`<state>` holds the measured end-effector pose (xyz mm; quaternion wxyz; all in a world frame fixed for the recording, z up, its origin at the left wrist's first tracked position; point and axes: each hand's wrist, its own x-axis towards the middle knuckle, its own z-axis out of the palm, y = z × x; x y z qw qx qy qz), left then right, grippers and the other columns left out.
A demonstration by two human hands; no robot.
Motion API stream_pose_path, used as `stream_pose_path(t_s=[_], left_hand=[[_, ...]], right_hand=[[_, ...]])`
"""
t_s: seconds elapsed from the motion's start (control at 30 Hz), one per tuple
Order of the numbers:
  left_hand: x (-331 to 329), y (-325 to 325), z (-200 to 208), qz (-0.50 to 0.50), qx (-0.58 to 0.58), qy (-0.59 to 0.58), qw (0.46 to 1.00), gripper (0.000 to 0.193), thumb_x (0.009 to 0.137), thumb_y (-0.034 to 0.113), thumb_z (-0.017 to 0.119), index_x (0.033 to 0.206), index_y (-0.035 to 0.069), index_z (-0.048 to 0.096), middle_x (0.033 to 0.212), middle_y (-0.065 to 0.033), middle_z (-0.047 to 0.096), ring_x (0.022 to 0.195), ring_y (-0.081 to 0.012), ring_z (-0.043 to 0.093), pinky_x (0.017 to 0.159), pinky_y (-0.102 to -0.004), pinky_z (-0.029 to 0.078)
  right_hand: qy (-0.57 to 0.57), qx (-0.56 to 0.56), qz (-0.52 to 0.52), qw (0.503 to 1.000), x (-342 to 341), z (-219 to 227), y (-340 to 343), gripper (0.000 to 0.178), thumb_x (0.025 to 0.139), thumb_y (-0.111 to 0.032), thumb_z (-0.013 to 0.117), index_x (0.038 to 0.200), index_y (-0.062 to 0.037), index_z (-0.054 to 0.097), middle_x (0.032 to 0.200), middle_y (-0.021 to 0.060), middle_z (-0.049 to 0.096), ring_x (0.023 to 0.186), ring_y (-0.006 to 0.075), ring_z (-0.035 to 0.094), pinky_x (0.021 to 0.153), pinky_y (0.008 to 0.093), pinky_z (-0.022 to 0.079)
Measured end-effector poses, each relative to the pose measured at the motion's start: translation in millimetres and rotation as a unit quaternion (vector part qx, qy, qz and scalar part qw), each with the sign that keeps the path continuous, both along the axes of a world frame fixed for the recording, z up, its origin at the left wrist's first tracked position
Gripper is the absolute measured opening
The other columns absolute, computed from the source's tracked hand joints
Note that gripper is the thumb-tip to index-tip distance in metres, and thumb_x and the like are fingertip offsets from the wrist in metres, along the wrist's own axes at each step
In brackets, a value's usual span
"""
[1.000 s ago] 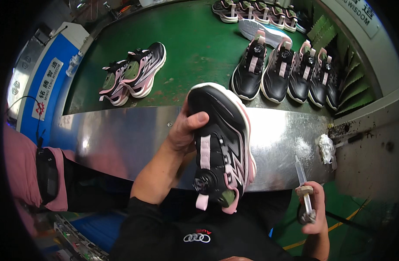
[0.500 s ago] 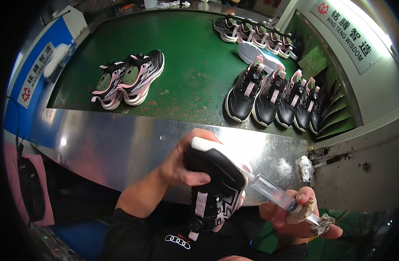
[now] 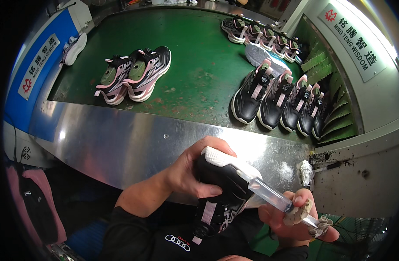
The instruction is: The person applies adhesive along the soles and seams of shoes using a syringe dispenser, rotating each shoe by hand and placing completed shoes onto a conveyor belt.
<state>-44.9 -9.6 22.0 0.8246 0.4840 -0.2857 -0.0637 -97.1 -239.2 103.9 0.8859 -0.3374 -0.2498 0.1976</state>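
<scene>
My left hand (image 3: 197,169) is closed round the toe end of a black sneaker (image 3: 223,180) with a white sole and pink pull tabs. The shoe is tilted, its sole edge facing up and to the right. My right hand (image 3: 290,213) grips a clear plastic syringe (image 3: 271,195) by the plunger end, where crumpled tan wrapping covers the flange and the plunger's end. The syringe's tip meets the seam between sole and upper near the toe. Part of my right fingers is hidden behind the syringe.
A steel ledge (image 3: 134,145) runs before a green conveyor belt (image 3: 195,74). A pair of sneakers (image 3: 143,82) stands at left; several more (image 3: 247,93) line the right, behind them a pale-soled shoe (image 3: 262,56). A crumpled white wad (image 3: 304,172) lies by the right machine housing (image 3: 356,178).
The syringe tip has shifted along the sole seam toward the toe, and the shoe is turned slightly. A pale shoe at the far left now shows more clearly. The view has shifted a little.
</scene>
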Motion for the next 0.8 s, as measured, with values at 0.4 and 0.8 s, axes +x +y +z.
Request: stream_pose_path(t_s=[0.4, 0.8], left_hand=[[1.8, 1.0, -2.2, 0.001, -0.019, 0.004, 1.0, 0.068, 0.059, 0.008, 0.073, 0.118, 0.005, 0.039, 0.106, -0.0198, 0.057, 0.1, -0.0281, 0.057, 0.085, -0.0403, 0.047], [6.3, 9.5, -6.6, 0.031, -0.019, 0.105, 0.994, 0.068, 0.058, 0.011, 0.073, 0.118, 0.004, 0.041, 0.105, -0.0126, 0.055, 0.098, -0.0207, 0.055, 0.086, -0.0322, 0.044]], right_hand=[[-0.013, 0.01, -0.005, 1.0, 0.3, -3.5, 1.1, 0.1, 0.065, -0.075, 0.061, 0.124, 0.0033, 0.038, 0.105, 0.0178, 0.053, 0.097, 0.026, 0.049, 0.084, 0.0353, 0.037], [-0.027, -0.006, -0.019, 0.999, -1.5, -23.1, -9.5, 0.1, 0.062, -0.071, 0.067, 0.125, 0.0011, 0.04, 0.098, 0.0156, 0.052, 0.098, 0.0252, 0.049, 0.083, 0.0354, 0.04]])
